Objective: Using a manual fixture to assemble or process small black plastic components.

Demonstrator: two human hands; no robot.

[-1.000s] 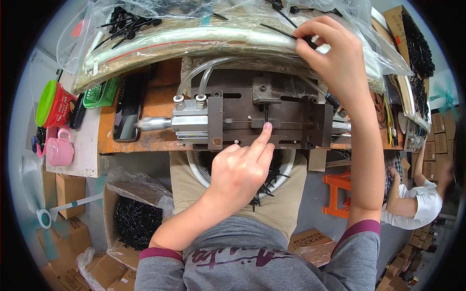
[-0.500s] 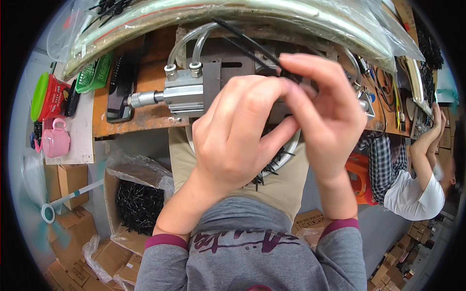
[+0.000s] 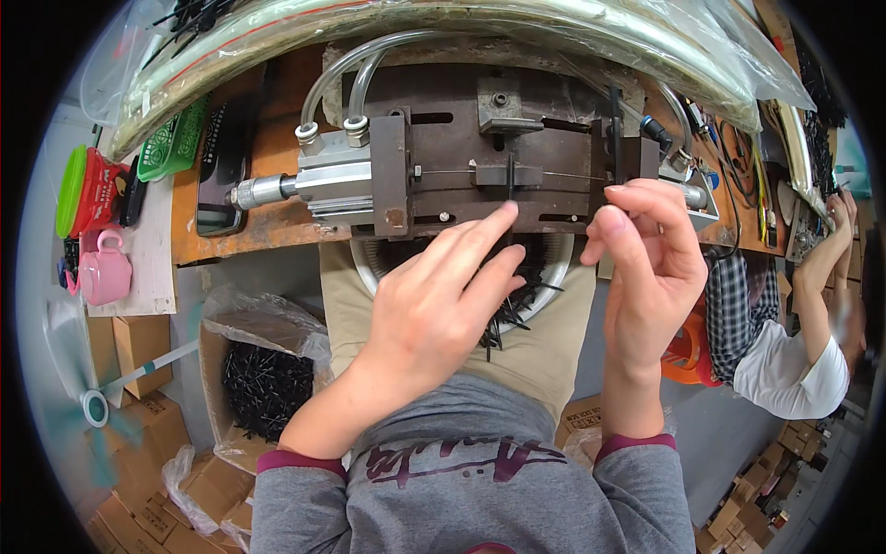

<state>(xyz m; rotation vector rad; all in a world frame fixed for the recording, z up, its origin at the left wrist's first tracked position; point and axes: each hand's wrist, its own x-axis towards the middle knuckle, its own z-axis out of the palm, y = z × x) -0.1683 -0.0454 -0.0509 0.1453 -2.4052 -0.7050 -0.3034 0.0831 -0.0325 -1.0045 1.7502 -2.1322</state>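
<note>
My left hand (image 3: pixel 429 300) is over the near side of a dark metal clamping fixture (image 3: pixel 443 198), fingers outstretched and apart. Its index fingertip is at the lower end of a thin black strip (image 3: pixel 511 174) standing in the fixture's middle block. My right hand (image 3: pixel 651 263) is at the fixture's right end, fingers bent with thumb and index close together. A dark upright strip (image 3: pixel 616 129) rises just beyond those fingertips, apparently held by them; its lower end is hidden. Below the fixture, a white round basin (image 3: pixel 365 268) of black pieces rests on my lap, partly behind my left hand.
A silver air cylinder (image 3: pixel 337 180) with clear hoses is at the fixture's left. Plastic-wrapped long rolls (image 3: pixel 443 28) lie along the back. A pink cup (image 3: pixel 103 272) and green basket (image 3: pixel 175 143) stand left. A carton of black pieces (image 3: pixel 217 388) is below; a co-worker (image 3: pixel 798 355) sits right.
My hands have come apart from over the fixture and moved nearer, uncovering its middle. The two long black strips between them are no longer together; one upright strip shows at each hand.
</note>
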